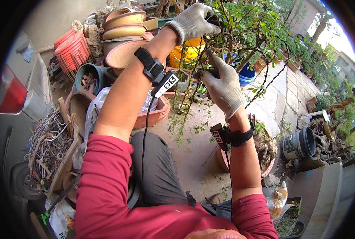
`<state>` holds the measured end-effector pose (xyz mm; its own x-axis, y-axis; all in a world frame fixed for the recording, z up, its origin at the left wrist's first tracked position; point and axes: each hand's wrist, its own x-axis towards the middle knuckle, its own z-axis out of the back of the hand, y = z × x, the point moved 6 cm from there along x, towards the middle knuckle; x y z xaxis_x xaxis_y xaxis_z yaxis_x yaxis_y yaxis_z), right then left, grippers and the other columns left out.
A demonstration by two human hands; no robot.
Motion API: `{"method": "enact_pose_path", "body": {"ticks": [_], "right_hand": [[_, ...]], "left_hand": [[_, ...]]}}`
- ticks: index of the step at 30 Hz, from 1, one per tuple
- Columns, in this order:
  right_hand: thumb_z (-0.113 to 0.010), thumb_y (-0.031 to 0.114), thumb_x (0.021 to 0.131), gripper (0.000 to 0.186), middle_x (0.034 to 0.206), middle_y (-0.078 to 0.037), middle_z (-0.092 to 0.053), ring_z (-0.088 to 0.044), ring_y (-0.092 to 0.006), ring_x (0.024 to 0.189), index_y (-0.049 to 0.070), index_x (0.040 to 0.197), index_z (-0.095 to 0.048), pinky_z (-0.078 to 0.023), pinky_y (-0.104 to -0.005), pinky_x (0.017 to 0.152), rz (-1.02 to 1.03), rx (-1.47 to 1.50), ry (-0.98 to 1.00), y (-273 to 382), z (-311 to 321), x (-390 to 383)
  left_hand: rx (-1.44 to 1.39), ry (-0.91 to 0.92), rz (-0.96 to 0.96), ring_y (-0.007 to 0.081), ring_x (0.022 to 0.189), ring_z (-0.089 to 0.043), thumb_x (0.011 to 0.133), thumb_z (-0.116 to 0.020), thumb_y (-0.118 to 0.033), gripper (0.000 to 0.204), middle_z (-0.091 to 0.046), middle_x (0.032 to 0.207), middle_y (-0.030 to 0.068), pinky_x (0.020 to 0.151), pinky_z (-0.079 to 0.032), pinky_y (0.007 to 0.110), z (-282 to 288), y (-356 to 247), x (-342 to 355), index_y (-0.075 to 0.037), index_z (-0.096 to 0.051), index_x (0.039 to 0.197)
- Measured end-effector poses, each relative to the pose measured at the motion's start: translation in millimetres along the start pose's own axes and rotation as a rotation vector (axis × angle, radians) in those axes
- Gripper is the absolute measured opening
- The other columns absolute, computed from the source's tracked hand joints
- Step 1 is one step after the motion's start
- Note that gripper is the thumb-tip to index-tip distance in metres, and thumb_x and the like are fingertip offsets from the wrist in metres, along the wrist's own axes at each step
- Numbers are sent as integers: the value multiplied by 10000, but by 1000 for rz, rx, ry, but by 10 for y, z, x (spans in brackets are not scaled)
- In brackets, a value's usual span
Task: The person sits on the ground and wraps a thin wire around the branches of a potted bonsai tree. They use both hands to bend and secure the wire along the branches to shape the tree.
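A leafy shrub [261,30] with thin brown branches and small green leaves fills the upper middle, some twigs trailing down in front of me. My left hand [195,23], in a pale grey knit glove with dark finger coating, reaches to its upper left side, fingers closed around a branch. Lower down, my right hand [225,85], gloved alike, is among the hanging stems. Its fingers are bent and partly closed near a stem; dark shapes between thumb and fingers leave unclear what they grip. Each wrist wears a black strap with a small tagged device and cable.
Stacked clay and plastic pots [123,32], an orange-red basket [71,47] and a yellow bucket [187,53] stand at the back left. Tangled wire [48,147] lies at left. On the right are a tipped bucket [299,144] and an orange-and-white cat [278,197].
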<state>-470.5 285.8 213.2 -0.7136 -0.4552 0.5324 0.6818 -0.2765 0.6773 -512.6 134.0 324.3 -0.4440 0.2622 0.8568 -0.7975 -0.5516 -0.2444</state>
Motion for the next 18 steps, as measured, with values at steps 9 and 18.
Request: {"method": "enact_pose_path", "body": {"ticks": [9,18], "right_hand": [[-622,66,887,462,713,-3,-598,-461,-58,613,-73,1327,-619,-400,-270,547,-123,253,157,-13,-10,-46],[-589,89,885,303,830,-253,-672,-666,-348,727,-35,1154,-649,-517,-422,705,7,-23,111,-61,-72,4]], "left_hand": [[-22,161,281,116,724,-652,812,-823,-139,250,-766,823,142,691,-538,346,-11,55,-35,40,-746,969],[64,125,274,191,703,-694,782,-844,-155,280,-747,793,174,691,-546,355,-31,100,-18,49,-735,940]]}}
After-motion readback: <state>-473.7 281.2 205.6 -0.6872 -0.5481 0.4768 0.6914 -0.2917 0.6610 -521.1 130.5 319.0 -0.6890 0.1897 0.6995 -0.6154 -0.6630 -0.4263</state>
